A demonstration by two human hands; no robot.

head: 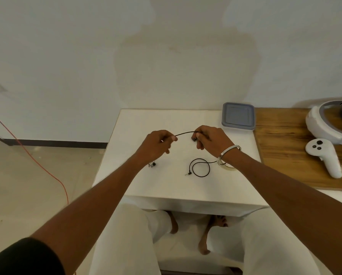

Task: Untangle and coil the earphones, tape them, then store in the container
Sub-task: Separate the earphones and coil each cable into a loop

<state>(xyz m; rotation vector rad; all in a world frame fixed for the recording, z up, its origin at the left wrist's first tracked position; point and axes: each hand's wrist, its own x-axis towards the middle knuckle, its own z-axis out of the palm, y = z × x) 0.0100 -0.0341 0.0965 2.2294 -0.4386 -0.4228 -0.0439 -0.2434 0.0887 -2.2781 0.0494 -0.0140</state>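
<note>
The left hand (159, 142) and right hand (207, 140) each pinched the earphones' cable (186, 133), a short span arched between them above the white table (166, 187). The rest lay looped near the plug (188, 173); one earbud (152, 164) seemingly sat apart. Pulling hard could tighten a snag. The tape roll (228, 166) was half hidden under the right wrist, and the container (238, 116) stood lidded at the far corner.

The light is soft, even and rather dim, with a faint greenish-grey cast over the wall (166, 56). No lamp or window shows. Shadows are weak: a pale one under the forearms on the white table (166, 187), a darker one beneath it at 6 o'clock. No glare. Wide-angle distortion bends lines toward 3 and 9 o'clock. Focus is slightly soft overall, with compression smear.
</note>
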